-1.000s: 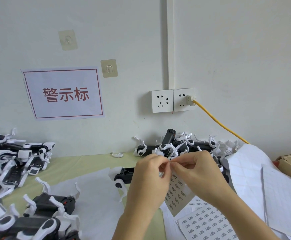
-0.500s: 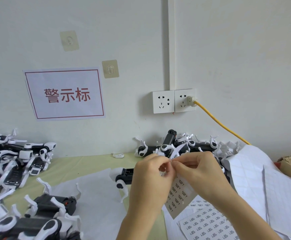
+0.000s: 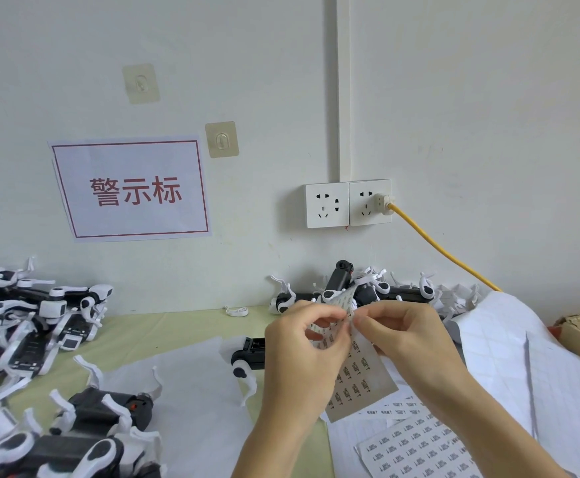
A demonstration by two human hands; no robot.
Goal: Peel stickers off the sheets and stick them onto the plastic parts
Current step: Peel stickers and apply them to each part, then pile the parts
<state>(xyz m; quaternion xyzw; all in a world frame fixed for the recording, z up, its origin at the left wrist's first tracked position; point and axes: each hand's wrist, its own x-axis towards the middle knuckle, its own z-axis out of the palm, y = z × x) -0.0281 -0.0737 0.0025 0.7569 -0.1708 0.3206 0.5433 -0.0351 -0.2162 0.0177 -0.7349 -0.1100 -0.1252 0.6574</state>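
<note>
Left hand [image 3: 302, 343] and right hand [image 3: 402, 334] raised together, fingertips nearly touching, both pinching.

We are counting two hands [image 3: 302, 343] [image 3: 402, 332], two wall sockets [image 3: 326, 205] [image 3: 369, 201], two adhesive hooks [image 3: 141, 83] [image 3: 222, 139], one sign [image 3: 131, 189], one yellow cable [image 3: 444, 257], and three heaps of plastic parts [image 3: 29, 315] [image 3: 74, 432] [image 3: 368, 291].
</note>
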